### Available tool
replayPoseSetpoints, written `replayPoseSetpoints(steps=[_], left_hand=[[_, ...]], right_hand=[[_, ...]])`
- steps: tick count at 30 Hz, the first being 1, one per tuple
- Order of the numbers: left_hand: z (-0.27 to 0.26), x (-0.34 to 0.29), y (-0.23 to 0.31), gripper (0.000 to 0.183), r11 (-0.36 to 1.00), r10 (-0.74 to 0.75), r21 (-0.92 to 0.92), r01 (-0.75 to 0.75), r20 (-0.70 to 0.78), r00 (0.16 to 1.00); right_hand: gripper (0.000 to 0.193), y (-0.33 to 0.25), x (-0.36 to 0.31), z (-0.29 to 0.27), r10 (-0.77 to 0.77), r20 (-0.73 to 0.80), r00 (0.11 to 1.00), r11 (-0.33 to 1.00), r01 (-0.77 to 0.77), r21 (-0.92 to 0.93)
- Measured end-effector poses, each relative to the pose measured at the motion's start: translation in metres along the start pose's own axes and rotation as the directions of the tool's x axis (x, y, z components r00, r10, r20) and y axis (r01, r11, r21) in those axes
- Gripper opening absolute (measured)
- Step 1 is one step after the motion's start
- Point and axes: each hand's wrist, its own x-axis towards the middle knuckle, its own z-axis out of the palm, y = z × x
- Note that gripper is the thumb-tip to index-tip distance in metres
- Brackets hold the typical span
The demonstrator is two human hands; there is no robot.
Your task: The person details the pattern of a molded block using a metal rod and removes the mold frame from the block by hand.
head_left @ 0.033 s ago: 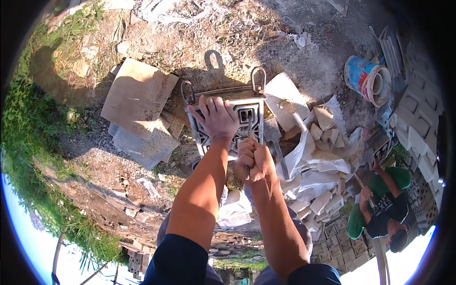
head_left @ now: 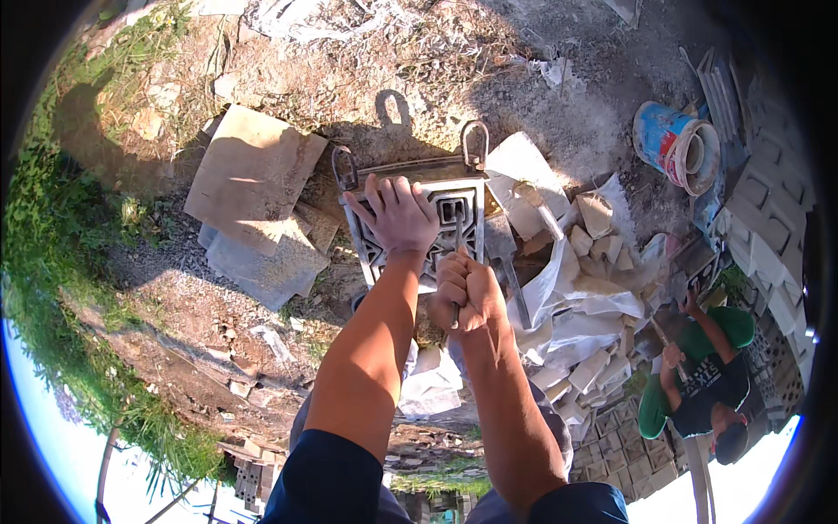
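A pale square block [head_left: 478,199] with raised geometric channels sits in front of me, against a wooden board with a metal loop [head_left: 475,144] on either side. My left hand [head_left: 400,218] lies flat on the block's left part, fingers spread, and covers some of its pattern. In my right fist [head_left: 465,293] is a thin metal rod-like tool [head_left: 459,229]. Its far end reaches the small square recess at the block's upper right; its near end sticks out below the fist. A flat metal blade [head_left: 499,240] with a long handle lies right of the block.
Thin boards [head_left: 253,175] lie on the ground at left. White sheeting [head_left: 546,306] and broken pale pieces [head_left: 598,249] are heaped at right. A blue bucket [head_left: 656,135] lies beyond them. Another person [head_left: 711,375] works at the far right with a tool in hand.
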Motion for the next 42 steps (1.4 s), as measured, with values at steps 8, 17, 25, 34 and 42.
replayPoseSetpoints(steps=[8,17,25,34,42], left_hand=[[-0.001,-0.001,0.000,0.028,1.000,-0.005,0.018,0.003,0.075,0.997],[0.003,-0.001,-0.004,0.024,0.999,0.020,0.031,-0.018,-0.066,0.998],[0.010,-0.002,-0.007,0.022,0.998,0.067,0.014,-0.066,-0.134,0.989],[0.009,-0.004,-0.008,0.019,0.996,0.083,0.041,-0.078,-0.146,0.986],[0.013,0.000,-0.001,0.020,0.997,0.073,0.043,-0.068,-0.131,0.989]], right_hand=[[0.035,0.000,0.010,0.014,-0.076,-0.059,0.995,0.991,0.069,-0.113],[0.033,0.023,0.001,0.011,-0.294,-0.170,0.940,0.780,0.134,-0.611],[0.039,0.008,0.004,-0.029,-0.598,-0.053,0.800,0.159,0.054,-0.986],[0.044,0.005,0.012,-0.073,-0.624,0.107,0.774,0.018,0.152,-0.988],[0.044,-0.051,0.035,-0.116,-0.536,0.663,0.523,-0.744,0.079,-0.663]])
